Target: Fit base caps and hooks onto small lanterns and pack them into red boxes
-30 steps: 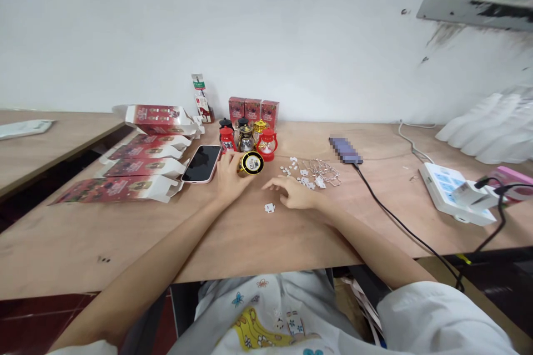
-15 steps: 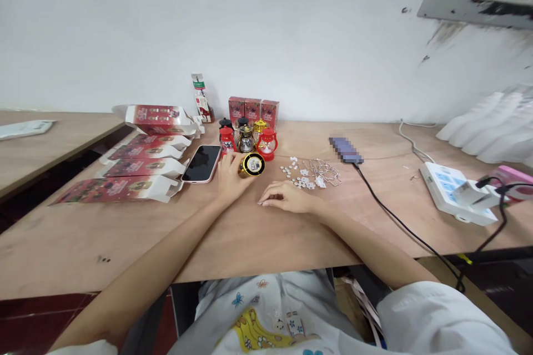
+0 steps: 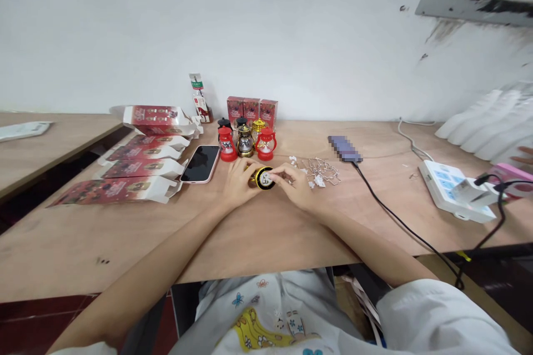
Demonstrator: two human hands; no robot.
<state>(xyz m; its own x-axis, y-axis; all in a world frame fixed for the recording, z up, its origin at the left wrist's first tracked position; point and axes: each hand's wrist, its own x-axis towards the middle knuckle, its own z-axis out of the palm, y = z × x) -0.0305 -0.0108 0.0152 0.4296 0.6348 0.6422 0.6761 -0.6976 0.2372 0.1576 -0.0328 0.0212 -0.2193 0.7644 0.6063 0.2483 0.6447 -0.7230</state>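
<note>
My left hand (image 3: pixel 240 184) is wrapped around a small gold lantern (image 3: pixel 263 179), tipped so that its round black-rimmed base faces me. Inside that base a pale disc shows. The fingers of my right hand (image 3: pixel 298 186) are pinched together at the disc; whatever they may hold is too small to make out. Just behind stand several mini lanterns: a red one (image 3: pixel 227 145), another red one (image 3: pixel 266 145), a bronze one (image 3: pixel 245 143), a gold one (image 3: pixel 259 125) and black ones. Small white pieces (image 3: pixel 318 181) and a heap of thin wire-like bits (image 3: pixel 325 170) lie right of my hands.
Flattened red boxes (image 3: pixel 125 168) and a phone (image 3: pixel 200 164) lie on the left. Small red boxes (image 3: pixel 251 106) and a bottle (image 3: pixel 202 108) stand by the wall. To the right are a cabled phone (image 3: pixel 345 148), a power strip (image 3: pixel 449 188) and another person's hand (image 3: pixel 525 156).
My left hand has brought the gold lantern nearer and to the right. My right hand has risen from the tabletop to its base. Another person's hand has appeared at the right edge.
</note>
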